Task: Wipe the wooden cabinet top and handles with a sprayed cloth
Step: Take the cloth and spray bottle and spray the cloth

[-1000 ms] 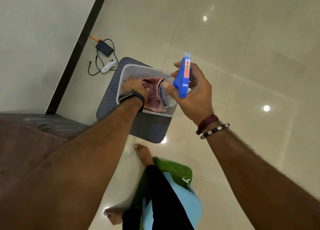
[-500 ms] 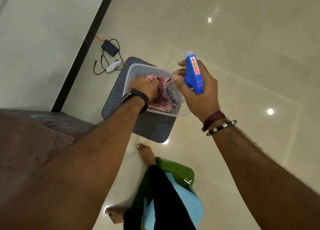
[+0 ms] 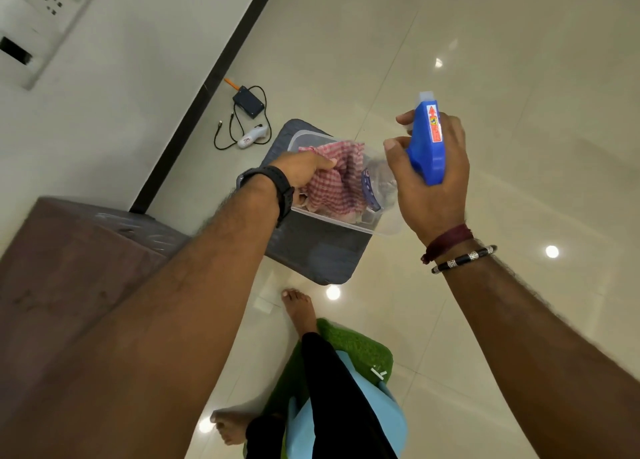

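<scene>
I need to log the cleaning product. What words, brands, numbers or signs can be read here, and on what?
Spray bottle, held in the right hand: a red label with an upward arrow, a round yellow emblem and printed text, too blurred to read.
White device on the floor: a small red mark, too small to read.
Checked cloth, held by the left hand: no text.

Left hand [image 3: 302,171] pinches checked cloth [image 3: 337,178] (over a clear tub [image 3: 349,226]); right hand [image 3: 434,178] grips spray bottle [image 3: 426,143].
</scene>
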